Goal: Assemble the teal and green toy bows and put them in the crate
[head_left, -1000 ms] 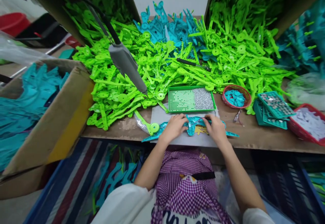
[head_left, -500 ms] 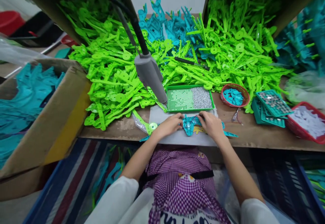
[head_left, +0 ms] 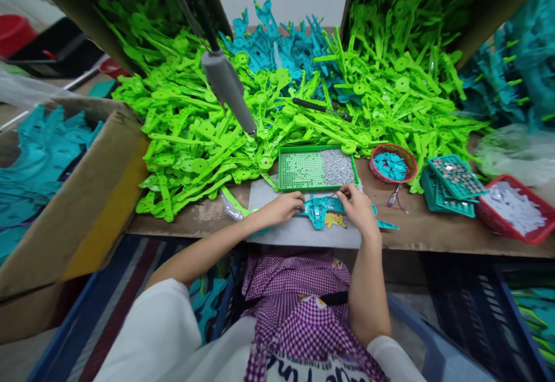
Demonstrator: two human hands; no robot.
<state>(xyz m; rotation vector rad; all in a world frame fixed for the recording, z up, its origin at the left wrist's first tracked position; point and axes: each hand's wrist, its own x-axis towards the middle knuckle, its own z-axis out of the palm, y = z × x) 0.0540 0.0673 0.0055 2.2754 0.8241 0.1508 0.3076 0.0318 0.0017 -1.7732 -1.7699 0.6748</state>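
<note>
A teal plastic part [head_left: 318,213] with a ribbed middle and long pointed arms lies across the white sheet [head_left: 277,233] at the table's front edge. My left hand [head_left: 286,207] is closed on its left arm, with thumb and fingers pressed together. Over the right side, my right hand [head_left: 358,206] pinches a thin dark wire [head_left: 332,197] that curves above the part; the fingertips are small and partly hidden. Just beyond the hands, a green tray [head_left: 300,188] holds many small silver pieces on a perforated bed.
A grey power screwdriver [head_left: 228,90] hangs at left over heaped lime-green parts [head_left: 182,133]. Right of the tray stand a red basket of teal pieces [head_left: 391,166], stacked green trays [head_left: 455,180] and a red basket of white pieces [head_left: 514,208]. A cardboard box [head_left: 108,180] stands left.
The view has shifted slightly, and the screwdriver has swung left and back, away from the tray. My right forearm has become more upright. Both hands stay at the teal part.
</note>
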